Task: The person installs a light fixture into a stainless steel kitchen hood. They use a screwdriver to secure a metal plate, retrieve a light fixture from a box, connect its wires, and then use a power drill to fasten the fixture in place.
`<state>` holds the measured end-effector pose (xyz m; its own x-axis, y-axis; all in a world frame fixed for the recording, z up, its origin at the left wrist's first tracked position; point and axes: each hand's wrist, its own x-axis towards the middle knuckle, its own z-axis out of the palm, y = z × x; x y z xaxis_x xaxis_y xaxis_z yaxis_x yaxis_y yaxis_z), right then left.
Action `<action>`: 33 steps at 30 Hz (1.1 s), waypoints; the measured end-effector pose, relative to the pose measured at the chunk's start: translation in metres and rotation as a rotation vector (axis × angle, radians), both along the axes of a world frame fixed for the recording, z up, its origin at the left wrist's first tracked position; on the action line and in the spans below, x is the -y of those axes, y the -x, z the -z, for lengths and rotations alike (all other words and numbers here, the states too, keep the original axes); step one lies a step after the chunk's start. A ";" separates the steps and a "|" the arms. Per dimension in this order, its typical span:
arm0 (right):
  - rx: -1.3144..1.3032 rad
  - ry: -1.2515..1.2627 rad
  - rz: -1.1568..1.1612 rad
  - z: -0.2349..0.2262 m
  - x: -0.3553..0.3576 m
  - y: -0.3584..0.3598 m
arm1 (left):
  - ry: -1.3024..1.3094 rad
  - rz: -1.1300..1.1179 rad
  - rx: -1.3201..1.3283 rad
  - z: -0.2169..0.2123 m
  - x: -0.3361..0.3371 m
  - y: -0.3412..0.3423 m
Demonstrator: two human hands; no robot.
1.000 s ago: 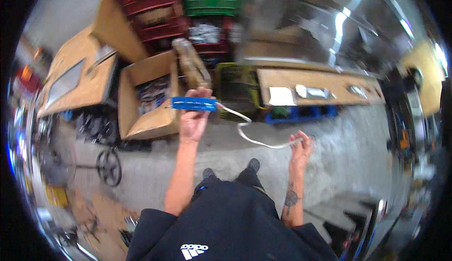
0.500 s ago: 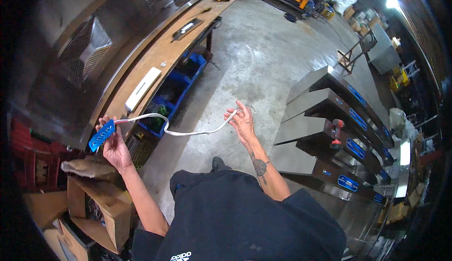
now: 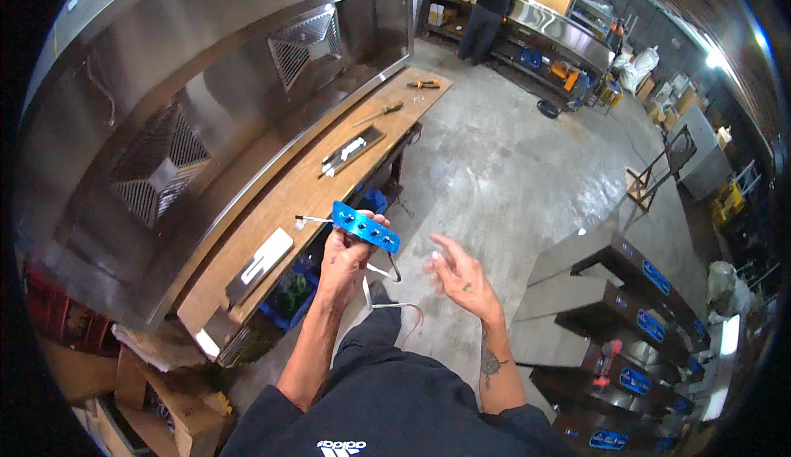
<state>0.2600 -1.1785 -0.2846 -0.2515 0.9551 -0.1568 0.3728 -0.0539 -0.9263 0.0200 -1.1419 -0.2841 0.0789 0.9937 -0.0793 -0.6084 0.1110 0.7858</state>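
My left hand (image 3: pixel 339 266) grips a blue switch panel (image 3: pixel 362 226) from below, with a row of several small knobs or buttons facing up. From the panel a white cable (image 3: pixel 367 294) hangs in a loop, its reddish loose end dangling over my leg. A short lead with a dark connector (image 3: pixel 301 219) sticks out at the panel's left, above the bench. My right hand (image 3: pixel 463 280) is held apart, to the right of the panel, fingers spread and nothing in them.
On the wooden bench (image 3: pixel 317 192) at left lie a white-and-dark box (image 3: pixel 261 266), a dark tray (image 3: pixel 353 152), a screwdriver (image 3: pixel 381 114) and pliers (image 3: pixel 424 84). Steel hoods (image 3: pixel 568 288) with a red power tool (image 3: pixel 607 362) stand right. A person (image 3: pixel 492 8) works far back.
My left hand has carried the blue panel from the far left to in front of me. The cable has left my right hand and now hangs down. The view has shifted upward.
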 end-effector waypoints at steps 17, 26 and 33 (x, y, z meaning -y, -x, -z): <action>0.128 -1.006 -0.055 -0.140 -0.522 0.022 | -0.400 -0.087 -0.172 -0.063 -0.460 -0.066; -0.122 -1.018 -0.317 -0.198 -0.754 -0.019 | -0.167 -0.072 -0.998 -0.045 -0.586 -0.127; -0.206 -0.920 -0.931 -0.214 -0.875 -0.056 | -0.638 -1.129 -1.994 -0.182 -0.646 -0.174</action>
